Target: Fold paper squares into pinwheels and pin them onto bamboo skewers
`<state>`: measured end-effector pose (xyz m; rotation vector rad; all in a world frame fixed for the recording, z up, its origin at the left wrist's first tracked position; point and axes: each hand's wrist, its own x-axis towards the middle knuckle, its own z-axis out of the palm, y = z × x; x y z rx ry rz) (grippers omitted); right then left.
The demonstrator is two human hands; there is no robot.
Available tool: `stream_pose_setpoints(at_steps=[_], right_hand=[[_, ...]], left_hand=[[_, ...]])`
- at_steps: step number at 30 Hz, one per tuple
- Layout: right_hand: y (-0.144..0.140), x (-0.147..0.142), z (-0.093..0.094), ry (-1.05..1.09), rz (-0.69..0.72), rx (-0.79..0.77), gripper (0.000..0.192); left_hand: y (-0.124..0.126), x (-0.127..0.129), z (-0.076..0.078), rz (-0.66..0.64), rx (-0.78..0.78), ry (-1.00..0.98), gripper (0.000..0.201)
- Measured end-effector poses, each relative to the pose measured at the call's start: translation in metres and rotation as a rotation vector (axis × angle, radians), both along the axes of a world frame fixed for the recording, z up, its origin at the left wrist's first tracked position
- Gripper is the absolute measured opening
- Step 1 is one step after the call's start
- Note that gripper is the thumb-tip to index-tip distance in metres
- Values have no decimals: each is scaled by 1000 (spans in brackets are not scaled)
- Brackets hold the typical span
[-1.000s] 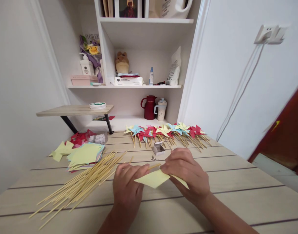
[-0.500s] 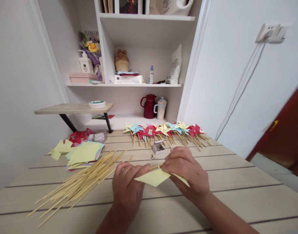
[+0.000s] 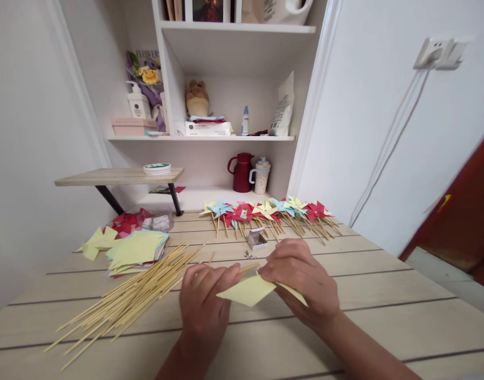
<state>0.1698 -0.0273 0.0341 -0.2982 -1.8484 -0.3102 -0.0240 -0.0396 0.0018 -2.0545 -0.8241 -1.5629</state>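
My left hand (image 3: 207,295) is closed round a thin wooden stick (image 3: 249,267), whose tip sticks out past the fingers toward the right. In my right hand (image 3: 303,279) is a yellow paper pinwheel (image 3: 247,291), gripped near its middle, with its blades hanging below the fingers. A small shiny pin (image 3: 258,271) shows at the right fingertips, close to the stick's tip. Whether pin and stick touch is hard to make out. Beyond the hands, a small open box (image 3: 257,239) stands with several loose metal pins (image 3: 249,255) in front of it.
A heap of wooden sticks (image 3: 131,295) lies at left, beside stacked coloured paper squares (image 3: 136,250). Several finished pinwheels (image 3: 265,211) line the table's back. Behind are a clear container (image 3: 158,220), a small raised shelf (image 3: 119,177), a red jug (image 3: 242,173) and a cup (image 3: 261,176).
My left hand has shifted slightly left and the stick's tip now shows free, tilted up a little. The right hand and pinwheel have hardly moved.
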Motion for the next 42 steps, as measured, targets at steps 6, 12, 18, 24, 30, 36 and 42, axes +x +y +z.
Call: stream_pose_setpoints(at_steps=[6,12,18,24,30,36,42], right_hand=[[-1,-1,0,6,-4,-6,14],[-1,-1,1,2,-12,-3,14],[-2,-1,1,14,-17,-2,13],[-2,-1,2,4,-25,1,14],[-2,-1,1,13,-24,-3,16],[-2,-1,1,14,-22,-6,16],[-3,-3,1,35,-14,-2,14]], left_hand=[[-2,0,3,20,-3,18,21],[-4,0,5,28,-3,41,25],[-4,1,5,26,17,65,21],[-5,0,6,45,21,60,21],[-5,0,4,19,29,17,23],[-4,0,4,26,24,26,23],[-5,0,6,32,23,37,19]])
